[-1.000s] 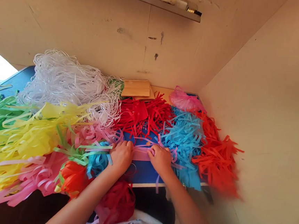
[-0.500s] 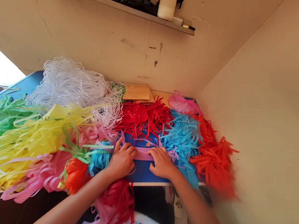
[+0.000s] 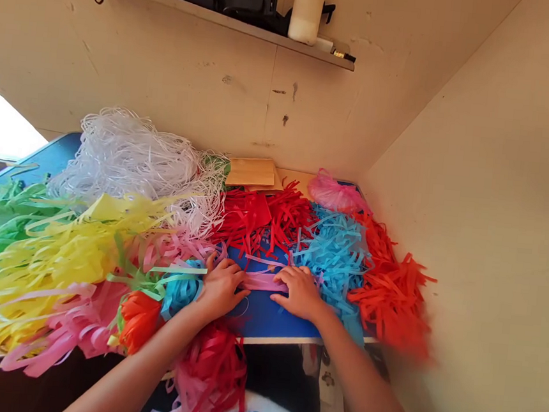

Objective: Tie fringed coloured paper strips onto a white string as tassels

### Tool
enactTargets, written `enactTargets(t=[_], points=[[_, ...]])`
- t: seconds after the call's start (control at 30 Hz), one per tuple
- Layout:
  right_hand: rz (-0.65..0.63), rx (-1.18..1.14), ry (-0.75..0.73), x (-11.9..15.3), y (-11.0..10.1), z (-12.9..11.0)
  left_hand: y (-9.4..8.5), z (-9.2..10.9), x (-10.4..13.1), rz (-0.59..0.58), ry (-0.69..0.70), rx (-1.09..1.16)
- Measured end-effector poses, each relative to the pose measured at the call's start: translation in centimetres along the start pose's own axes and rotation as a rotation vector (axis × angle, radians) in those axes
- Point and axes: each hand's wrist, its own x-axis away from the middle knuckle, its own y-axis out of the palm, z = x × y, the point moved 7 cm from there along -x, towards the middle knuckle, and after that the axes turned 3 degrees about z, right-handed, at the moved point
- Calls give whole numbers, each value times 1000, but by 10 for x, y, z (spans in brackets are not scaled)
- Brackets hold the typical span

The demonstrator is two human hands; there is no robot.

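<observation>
Blue is the counter [image 3: 267, 321] stretching across the frame, and on it we see yellow paper strips [image 3: 80, 234] at the left, white string [image 3: 129, 161] heaped above them and light-blue paper strips [image 3: 338, 250] right of centre. Our left hand [image 3: 223, 285] rests near the middle, thumb and fingers spread; our right hand [image 3: 298, 293] arches opposite, thumb parted from fingers. Between them (its ends hidden from us) the pink strip [image 3: 262, 283] lies just below the frame's centre.
</observation>
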Motion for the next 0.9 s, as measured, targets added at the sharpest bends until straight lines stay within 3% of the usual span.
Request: enactTargets(t=[0.2,0.5,0.9], points=[[21,65,-24,6,-1,-2,1,-4,2,7,17,-18],[83,210,192,-11,9,9,11,-15,-11,-4,-89,-116],[91,239,185,-15,10,10,15,-15,-18,-2,-121,-192]])
